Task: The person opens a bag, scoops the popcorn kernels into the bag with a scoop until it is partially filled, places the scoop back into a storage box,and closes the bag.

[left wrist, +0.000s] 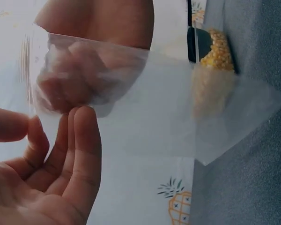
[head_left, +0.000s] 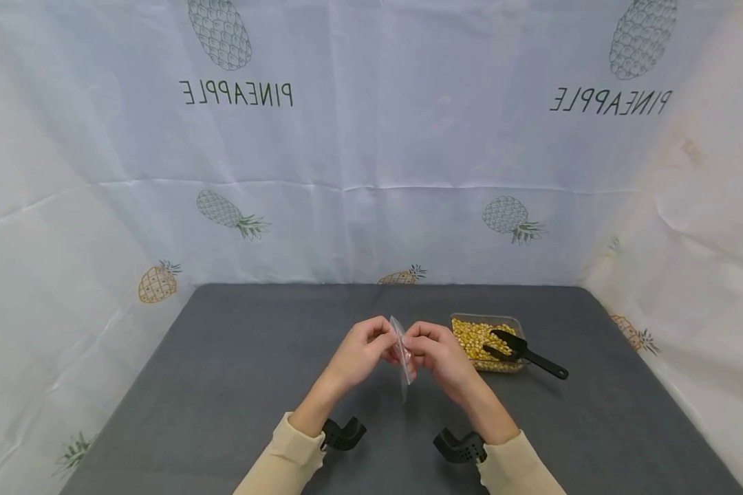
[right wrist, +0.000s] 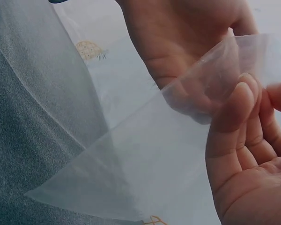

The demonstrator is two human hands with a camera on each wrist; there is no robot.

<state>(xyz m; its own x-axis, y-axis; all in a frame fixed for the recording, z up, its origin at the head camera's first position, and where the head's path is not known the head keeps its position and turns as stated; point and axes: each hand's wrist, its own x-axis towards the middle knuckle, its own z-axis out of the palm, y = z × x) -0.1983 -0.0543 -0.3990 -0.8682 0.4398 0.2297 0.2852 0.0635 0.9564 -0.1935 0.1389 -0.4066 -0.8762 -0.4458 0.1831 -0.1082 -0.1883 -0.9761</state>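
Both hands hold a clear plastic bag (head_left: 404, 364) above the middle of the table. My left hand (head_left: 360, 352) pinches its upper edge from the left, thumb against fingertip. From the other side my right hand (head_left: 441, 355) pinches the same edge. In the left wrist view the bag (left wrist: 150, 117) hangs flat and see-through, with fine lines along its top edge and the other hand showing through it. The right wrist view shows the bag (right wrist: 131, 164) with a lower corner pointing down; nothing is visible inside it.
Right of the hands, a clear container (head_left: 501, 319) holds yellow corn kernels (head_left: 468, 335). A black scoop (head_left: 541, 361) rests in it, handle sticking out over the rim to the right. The dark grey table (head_left: 241, 371) is bordered by pineapple-print cloth (head_left: 359, 137).
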